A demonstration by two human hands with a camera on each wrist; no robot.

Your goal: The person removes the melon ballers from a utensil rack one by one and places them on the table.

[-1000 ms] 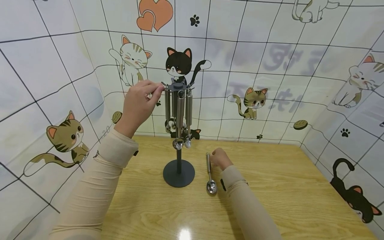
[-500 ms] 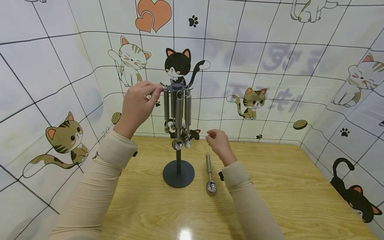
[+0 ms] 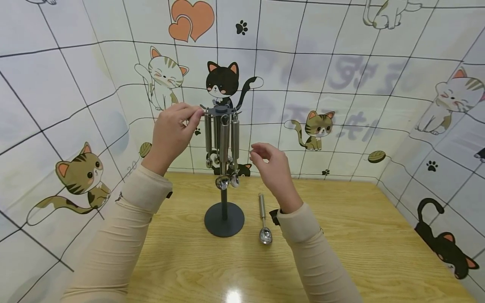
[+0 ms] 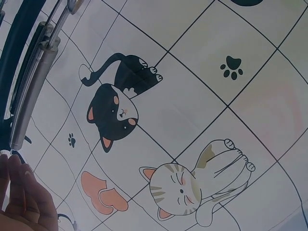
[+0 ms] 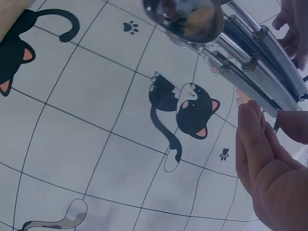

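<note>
A dark grey utensil rack (image 3: 224, 219) stands upright on the table, with several metal spoons (image 3: 224, 139) hanging from its top hooks. My left hand (image 3: 172, 134) pinches the left hook at the rack's top with thumb and forefinger, beside the handle end of a hanging spoon. In the left wrist view, those fingertips meet the end of a steel handle (image 4: 33, 91). Right of the rack, my right hand (image 3: 273, 168) is raised, its fingers loosely bent and holding nothing. A single metal spoon (image 3: 265, 235) lies on the table below it, handle pointing away from me.
The wood-grain table (image 3: 341, 244) extends to the right and toward me. Behind it and on both sides are walls covered with a cat-print grid sheet (image 3: 310, 71). The rack's round base (image 3: 212, 229) sits just left of the lying spoon.
My right hand has risen from beside the lying spoon's handle and moved toward the hanging spoons. The spoon on the table stays put. My left hand keeps its pinch at the rack's top.
</note>
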